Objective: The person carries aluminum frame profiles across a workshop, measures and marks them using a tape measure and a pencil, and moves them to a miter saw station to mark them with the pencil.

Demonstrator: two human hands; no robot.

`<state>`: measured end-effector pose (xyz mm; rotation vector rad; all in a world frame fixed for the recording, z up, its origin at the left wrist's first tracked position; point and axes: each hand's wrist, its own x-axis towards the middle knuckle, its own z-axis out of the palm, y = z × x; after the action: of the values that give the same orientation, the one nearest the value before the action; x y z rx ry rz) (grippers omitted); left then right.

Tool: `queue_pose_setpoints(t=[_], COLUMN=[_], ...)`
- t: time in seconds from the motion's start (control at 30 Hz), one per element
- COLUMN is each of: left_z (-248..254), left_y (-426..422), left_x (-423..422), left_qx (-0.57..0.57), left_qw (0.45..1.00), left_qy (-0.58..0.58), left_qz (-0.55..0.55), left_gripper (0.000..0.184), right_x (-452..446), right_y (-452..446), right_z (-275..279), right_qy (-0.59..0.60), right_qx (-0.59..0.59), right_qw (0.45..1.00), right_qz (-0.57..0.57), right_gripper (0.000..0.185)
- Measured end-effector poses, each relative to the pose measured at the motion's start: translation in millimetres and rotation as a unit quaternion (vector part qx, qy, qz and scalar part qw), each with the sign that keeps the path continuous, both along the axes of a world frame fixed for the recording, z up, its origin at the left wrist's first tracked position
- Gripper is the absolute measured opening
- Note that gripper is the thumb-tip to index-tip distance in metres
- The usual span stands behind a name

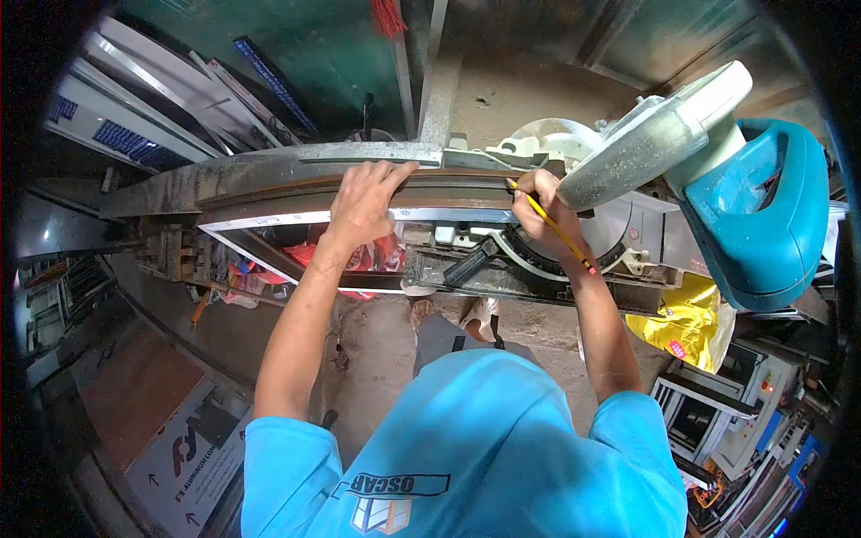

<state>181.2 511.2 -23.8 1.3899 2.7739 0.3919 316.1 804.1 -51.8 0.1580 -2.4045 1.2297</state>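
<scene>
A long brown profile [457, 194] lies across the saw's bed and the bench. My left hand [366, 202] rests on top of it with the fingers spread, pressing it from above. Farther right, my right hand [547, 208] is closed around a yellow pencil [560, 235], whose tip meets the profile close to the saw's guard. A white-edged frame [260, 222] sits along the near side of the profile, below my left hand. The miter saw [637, 152] with its teal motor housing stands just right of my right hand.
Profiles [143, 81] lean at the upper left. A yellow bag [686, 323] hangs below the saw at the right. A machine [744, 403] with cables stands at the lower right. Red plastic [372, 255] shows under the frame.
</scene>
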Motion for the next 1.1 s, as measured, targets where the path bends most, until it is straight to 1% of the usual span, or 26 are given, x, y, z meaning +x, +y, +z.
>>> queue_pose_setpoints(t=[0.07,0.23,0.33,0.37,0.43,0.5,0.6,0.7,0.8,0.9,1.0,1.1], left_z=[1,-4,-2,-3,-5,-6,-5,-5,-6,-6,-6,-7], left_y=[1,0,0,0,0,0,-1,0,-1,0,0,-1], left_x=[0,-1,-1,0,0,0,0,0,-1,0,0,-1], left_qx=[0.000,-0.002,-0.017,0.005,0.009,0.007,0.002,0.010,0.011,0.012,0.015,0.017], left_qw=[1.000,1.000,1.000,1.000,1.000,1.000,1.000,1.000,1.000,1.000,1.000,1.000], left_qy=[-0.004,0.009,-0.008,0.007,0.014,0.019,0.021,0.018,0.017,0.018,0.020,0.020], left_qz=[-0.001,-0.007,-0.003,-0.008,-0.010,-0.009,-0.008,-0.009,-0.008,-0.007,-0.009,-0.012], left_gripper=[0.087,0.085,0.086,0.085,0.085,0.085,0.085,0.084,0.083,0.083,0.083,0.084], right_x=[1,2,1,2,3,2,3,2,3,4,0,2], right_y=[-1,-4,-2,0,-5,-6,-6,-4,-4,-6,-3,-5], right_z=[2,6,-4,-5,0,0,-1,-3,0,5,-4,-3], right_qy=[-0.009,-0.013,0.007,-0.014,-0.011,-0.004,-0.026,-0.013,-0.029,-0.040,0.018,-0.014], right_qx=[0.009,0.017,0.012,0.005,-0.006,-0.009,-0.023,-0.016,-0.037,-0.031,0.016,-0.031], right_qw=[1.000,0.999,1.000,1.000,1.000,1.000,0.999,0.999,0.999,0.998,0.999,0.999], right_qz=[-0.005,-0.025,-0.015,-0.011,-0.019,-0.020,-0.031,-0.026,-0.018,-0.025,-0.022,-0.030], right_gripper=[0.010,0.010,0.019,0.020,0.013,0.012,0.011,0.010,0.011,0.011,0.012,0.011])
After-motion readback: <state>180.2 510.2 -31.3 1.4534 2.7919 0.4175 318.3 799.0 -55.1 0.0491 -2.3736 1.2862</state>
